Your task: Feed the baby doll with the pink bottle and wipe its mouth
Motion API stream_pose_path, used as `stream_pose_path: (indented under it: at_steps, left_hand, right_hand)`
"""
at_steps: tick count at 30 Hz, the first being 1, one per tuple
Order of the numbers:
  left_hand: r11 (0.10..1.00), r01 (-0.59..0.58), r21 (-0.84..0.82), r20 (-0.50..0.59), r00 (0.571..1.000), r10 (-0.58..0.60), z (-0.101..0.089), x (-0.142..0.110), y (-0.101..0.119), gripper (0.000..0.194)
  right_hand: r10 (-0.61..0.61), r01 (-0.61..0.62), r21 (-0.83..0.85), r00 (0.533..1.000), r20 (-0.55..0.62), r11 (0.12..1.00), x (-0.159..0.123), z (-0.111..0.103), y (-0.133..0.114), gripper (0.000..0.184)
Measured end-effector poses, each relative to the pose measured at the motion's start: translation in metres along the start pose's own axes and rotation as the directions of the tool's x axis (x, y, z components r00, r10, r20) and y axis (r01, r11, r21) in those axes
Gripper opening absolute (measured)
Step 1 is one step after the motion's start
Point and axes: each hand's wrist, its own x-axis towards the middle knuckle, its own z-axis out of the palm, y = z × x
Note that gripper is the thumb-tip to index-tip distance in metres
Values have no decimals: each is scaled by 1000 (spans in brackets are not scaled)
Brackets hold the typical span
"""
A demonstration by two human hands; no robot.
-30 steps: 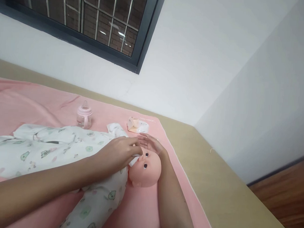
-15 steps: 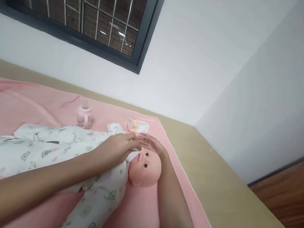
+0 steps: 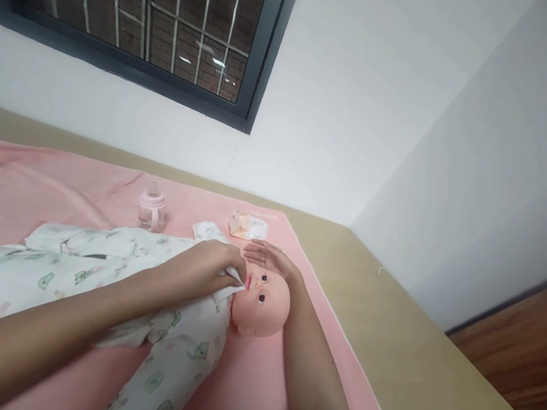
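Observation:
A baby doll lies on its back on a pink sheet, its bare head toward the right and its body in a white printed outfit. At the doll's mouth and chin, my left hand pinches a white wipe, whose loose part hangs below my fingers. My right hand rests beside the far side of the doll's head, fingers stretched out and holding nothing. That forearm runs along the top of the head.
Behind the doll stands a pink-lidded baby bottle. A small printed wipes pack lies past my right hand. The sheet covers a wooden surface that meets a white wall under a dark-framed window.
My left hand has moved slightly left and down with the wipe, uncovering more of the doll's mouth. My right hand stays beside the head.

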Motion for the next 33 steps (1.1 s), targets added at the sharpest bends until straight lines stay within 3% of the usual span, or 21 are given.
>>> stream_pose_path:
  at_steps: [25,33]
  left_hand:
    - [991,-34,128,-60,997,42,12,3,-16,23]
    - [989,-34,142,-126,991,52,15,3,-15,24]
  right_hand:
    - [19,-19,-4,999,-31,1000,3,-2,1,37]
    - [2,-2,-4,1000,-16,1000,1,-2,3,37]
